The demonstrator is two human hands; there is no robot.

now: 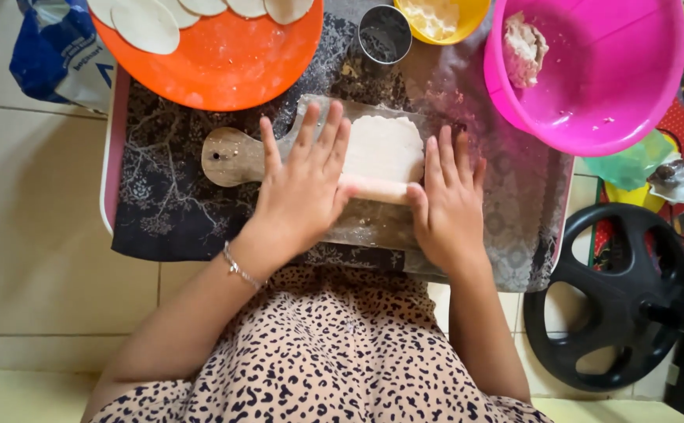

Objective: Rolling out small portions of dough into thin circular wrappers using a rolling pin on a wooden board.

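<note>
My left hand (304, 182) and my right hand (447, 205) lie flat, fingers spread, on the two ends of a pale rolling pin (375, 189). The pin rests across the near edge of a thin white sheet of dough (385, 146). The dough lies on a wooden board with a round handle (231, 157), wrapped in clear film. The board sits on a dark patterned cloth (166, 196) over a low white table (109, 157).
An orange plate (232, 66) with rolled dough discs stands at the back left. A metal cup (384, 33), a yellow bowl (436, 19) and a pink bowl (600, 70) holding a dough lump stand behind. A black weight plate (616, 298) lies right.
</note>
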